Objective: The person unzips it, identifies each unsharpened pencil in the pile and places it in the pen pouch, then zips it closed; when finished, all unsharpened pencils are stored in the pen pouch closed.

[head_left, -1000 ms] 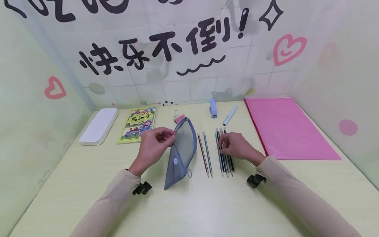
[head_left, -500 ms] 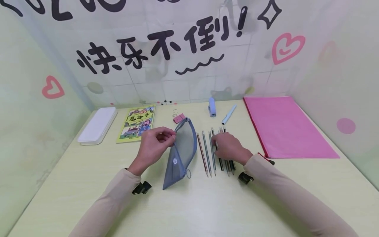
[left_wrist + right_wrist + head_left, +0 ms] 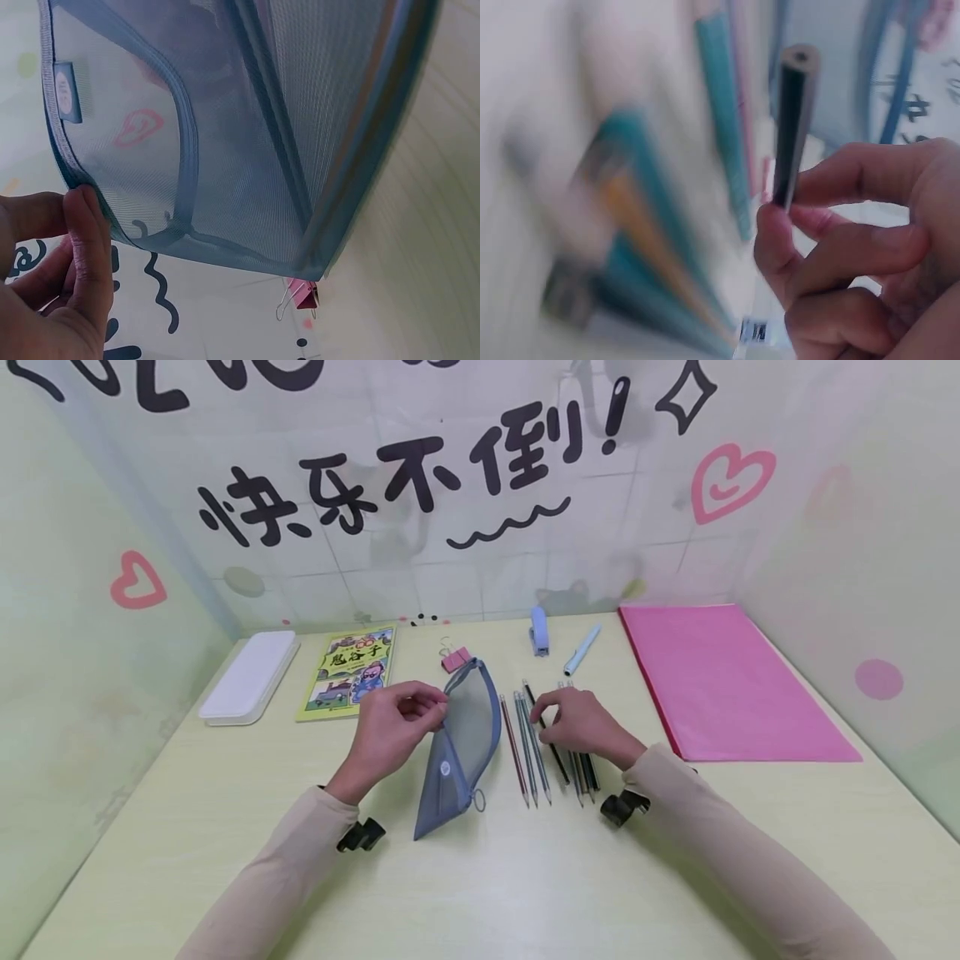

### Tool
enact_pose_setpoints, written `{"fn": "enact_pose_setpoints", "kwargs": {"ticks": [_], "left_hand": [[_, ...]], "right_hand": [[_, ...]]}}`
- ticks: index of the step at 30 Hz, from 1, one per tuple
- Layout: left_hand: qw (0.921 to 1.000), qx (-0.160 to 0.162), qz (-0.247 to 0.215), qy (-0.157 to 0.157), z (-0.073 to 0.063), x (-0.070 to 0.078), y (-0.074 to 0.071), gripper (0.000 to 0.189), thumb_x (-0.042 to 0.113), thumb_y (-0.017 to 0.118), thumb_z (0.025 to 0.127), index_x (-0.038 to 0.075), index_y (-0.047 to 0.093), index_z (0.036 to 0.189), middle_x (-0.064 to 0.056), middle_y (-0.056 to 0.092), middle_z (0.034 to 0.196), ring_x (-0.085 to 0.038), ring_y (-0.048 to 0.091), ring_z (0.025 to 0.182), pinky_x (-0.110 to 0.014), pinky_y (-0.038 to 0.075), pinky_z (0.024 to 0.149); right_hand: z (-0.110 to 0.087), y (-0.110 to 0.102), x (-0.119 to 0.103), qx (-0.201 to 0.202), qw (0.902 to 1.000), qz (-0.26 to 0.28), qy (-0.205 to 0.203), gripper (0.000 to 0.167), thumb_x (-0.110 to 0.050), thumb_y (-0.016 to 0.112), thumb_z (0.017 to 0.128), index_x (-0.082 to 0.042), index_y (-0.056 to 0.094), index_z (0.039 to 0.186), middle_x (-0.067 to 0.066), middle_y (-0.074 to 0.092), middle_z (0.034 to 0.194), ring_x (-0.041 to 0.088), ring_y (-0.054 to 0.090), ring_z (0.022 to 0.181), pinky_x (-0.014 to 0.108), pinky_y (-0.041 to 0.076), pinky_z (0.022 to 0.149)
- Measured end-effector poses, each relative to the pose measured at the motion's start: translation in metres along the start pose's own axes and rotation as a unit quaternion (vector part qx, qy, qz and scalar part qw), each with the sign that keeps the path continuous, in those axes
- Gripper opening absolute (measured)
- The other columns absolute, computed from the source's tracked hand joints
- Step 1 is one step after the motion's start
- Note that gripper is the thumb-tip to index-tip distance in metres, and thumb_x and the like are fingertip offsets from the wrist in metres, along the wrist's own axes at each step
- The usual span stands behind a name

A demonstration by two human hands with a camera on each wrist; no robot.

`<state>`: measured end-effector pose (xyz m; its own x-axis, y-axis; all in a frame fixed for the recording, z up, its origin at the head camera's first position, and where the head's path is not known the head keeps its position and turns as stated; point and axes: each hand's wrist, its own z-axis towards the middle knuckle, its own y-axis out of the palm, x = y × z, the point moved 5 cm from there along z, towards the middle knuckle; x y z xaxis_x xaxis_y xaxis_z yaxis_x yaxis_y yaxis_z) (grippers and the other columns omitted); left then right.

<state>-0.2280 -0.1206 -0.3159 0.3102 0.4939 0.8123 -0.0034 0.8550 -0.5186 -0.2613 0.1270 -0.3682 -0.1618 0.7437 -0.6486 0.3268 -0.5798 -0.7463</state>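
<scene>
My left hand (image 3: 393,727) pinches the top edge of a blue-grey mesh pencil pouch (image 3: 444,793), whose zip side gapes. The left wrist view also shows that grip on the pouch (image 3: 142,187). Between thumb and finger, my right hand (image 3: 587,725) holds a dark pencil (image 3: 789,127), slanted just over the table. Left of it lie a red pencil (image 3: 513,745) and two green pencils (image 3: 537,760), points toward me. A bunch of several pencils (image 3: 579,777) lies under and beside the right hand, partly hidden by it.
At the back stand or lie a white case (image 3: 251,677), a yellow book (image 3: 348,672), a pink binder clip (image 3: 454,659), a blue stapler (image 3: 539,631) and a light-blue pen (image 3: 582,650). A pink folder (image 3: 735,685) covers the right side.
A green pencil has come from the bunch to lie beside the two on the left. My right hand has drawn a dark pencil away from the bunch. The left hand keeps its place.
</scene>
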Motion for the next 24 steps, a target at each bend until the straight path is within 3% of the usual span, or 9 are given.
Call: {"fn": "enact_pose_setpoints", "kwargs": {"ticks": [5,8,15,24], "left_hand": [[1.0000,0.002,0.000,-0.003,0.000,0.000,-0.001,0.011,0.009,0.071,0.090,0.005,0.076,0.099,-0.012,0.074,0.085,-0.015,0.070,0.067,-0.019,0.058,0.064],[1.0000,0.003,0.002,-0.001,0.000,0.000,-0.001,0.011,0.009,0.071,0.090,0.005,0.077,0.099,-0.012,0.074,0.085,-0.014,0.070,0.067,-0.018,0.057,0.064],[1.0000,0.003,0.003,0.006,-0.001,0.002,0.000,0.010,0.008,0.071,0.090,0.005,0.077,0.098,-0.012,0.074,0.084,-0.014,0.070,0.066,-0.018,0.057,0.063],[1.0000,-0.001,0.005,0.001,0.000,0.004,0.004,0.011,0.009,0.071,0.090,0.005,0.076,0.099,-0.012,0.074,0.086,-0.014,0.070,0.068,-0.018,0.057,0.064]], "right_hand": [[-0.016,0.003,-0.015,-0.023,0.9870,0.159,-0.009,0.027,-0.004,0.063,0.085,-0.007,0.074,0.110,0.003,0.062,0.069,0.012,0.035,0.054,0.024,0.033,0.050],[-0.022,0.005,-0.025,-0.015,0.9766,0.214,-0.007,0.030,-0.002,0.061,0.085,-0.006,0.072,0.112,0.003,0.060,0.066,0.013,0.033,0.053,0.024,0.031,0.050],[-0.025,0.003,-0.039,0.034,0.9689,0.245,0.004,0.029,-0.005,0.063,0.086,-0.010,0.072,0.113,0.004,0.067,0.076,0.015,0.046,0.063,0.025,0.037,0.056],[-0.018,0.008,-0.055,0.094,0.9553,0.280,-0.019,0.027,-0.007,0.066,0.088,-0.014,0.071,0.114,0.008,0.072,0.081,0.019,0.053,0.065,0.026,0.043,0.058]]}}
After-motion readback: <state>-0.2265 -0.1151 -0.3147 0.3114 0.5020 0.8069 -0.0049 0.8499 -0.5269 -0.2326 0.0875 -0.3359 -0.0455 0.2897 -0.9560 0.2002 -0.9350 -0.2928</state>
